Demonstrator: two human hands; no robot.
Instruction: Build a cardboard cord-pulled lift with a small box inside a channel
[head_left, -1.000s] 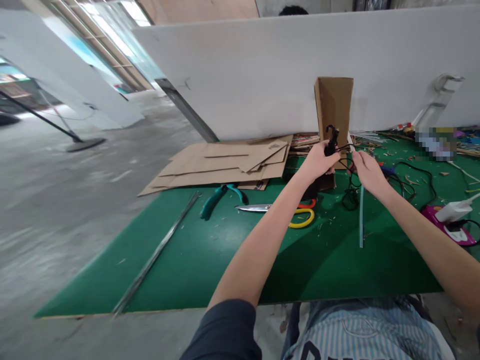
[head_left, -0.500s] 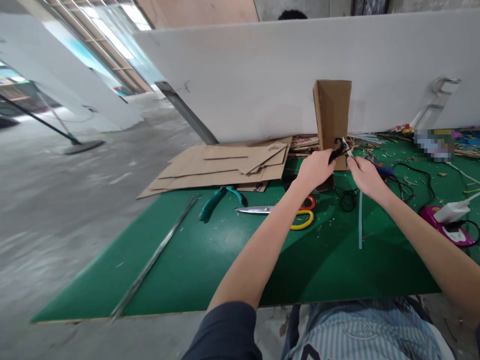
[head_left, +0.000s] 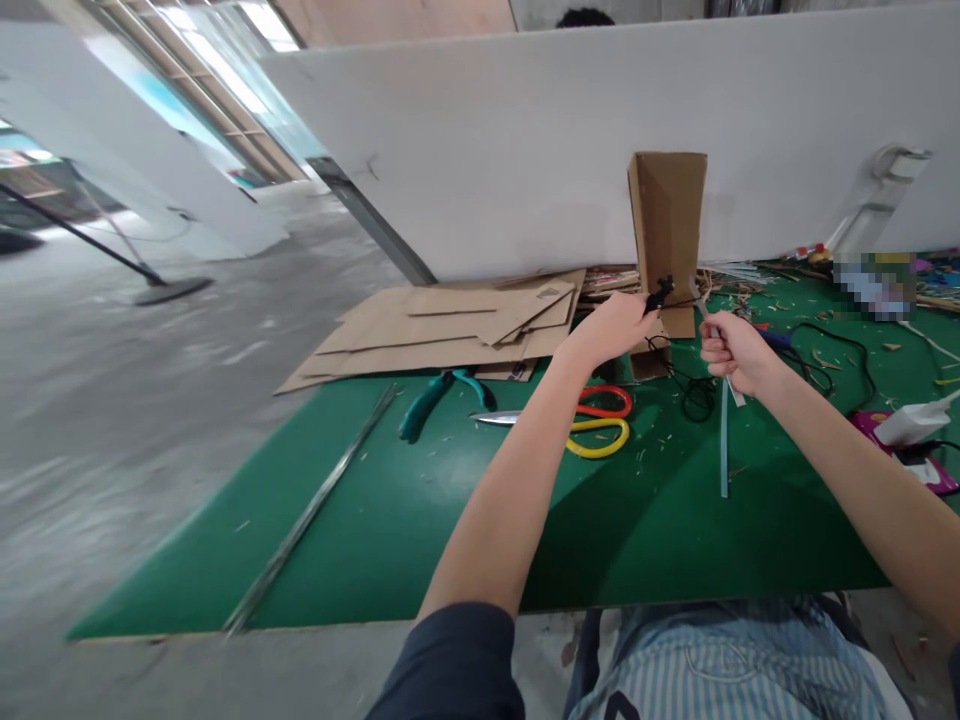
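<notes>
My left hand (head_left: 611, 322) is closed on a small black curled piece (head_left: 661, 293), its exact kind unclear; a thin dark strand sticks out from it to the right. Closed too, my right hand (head_left: 735, 352) grips a narrow pale knife-like tool (head_left: 699, 297), whose lower end shows below the fist. Behind both hands stands an upright cardboard box (head_left: 670, 215). On the table under my left forearm lie scissors (head_left: 600, 440) with one red and one yellow handle. A translucent strip (head_left: 724, 450), resembling a glue stick, lies below my right hand.
Flat cardboard sheets (head_left: 450, 325) lie at the back left of the green table (head_left: 337, 570). Teal pliers (head_left: 427, 405) and a bundle of thin wires (head_left: 315, 510) are nearer. A pink power strip (head_left: 934, 475) and black cables (head_left: 697, 395) occupy the right. A white partition (head_left: 487, 160) rises behind.
My hands have moved apart: the left went slightly left with the black piece, the right slightly down and right with the pale tool. The view has shifted a little.
</notes>
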